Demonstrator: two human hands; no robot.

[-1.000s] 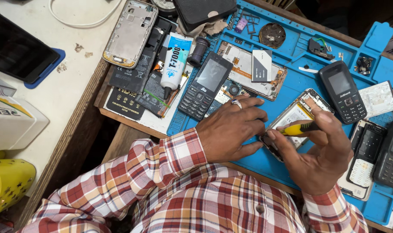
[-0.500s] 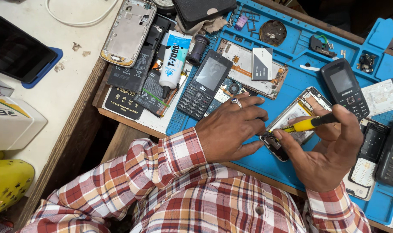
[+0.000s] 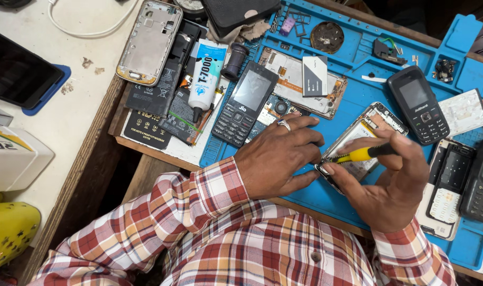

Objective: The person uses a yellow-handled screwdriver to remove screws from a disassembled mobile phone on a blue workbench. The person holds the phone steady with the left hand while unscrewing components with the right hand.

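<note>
Head camera looks down on a blue work mat (image 3: 358,85) lying on the counter. Right hand (image 3: 392,185) has its grip closed on a yellow-handled screwdriver (image 3: 364,153), pinched between thumb and fingers, its tip at the lower end of an opened phone frame (image 3: 360,140) near the mat's near edge. Left hand (image 3: 278,156), wearing a ring, lies flat with fingers spread and only loosely curled, pressing that frame's left end, gripping nothing. Just beyond the left hand lies a black keypad phone (image 3: 245,103); a white glue tube (image 3: 205,77) rests beside it towards the mat's left edge.
</note>
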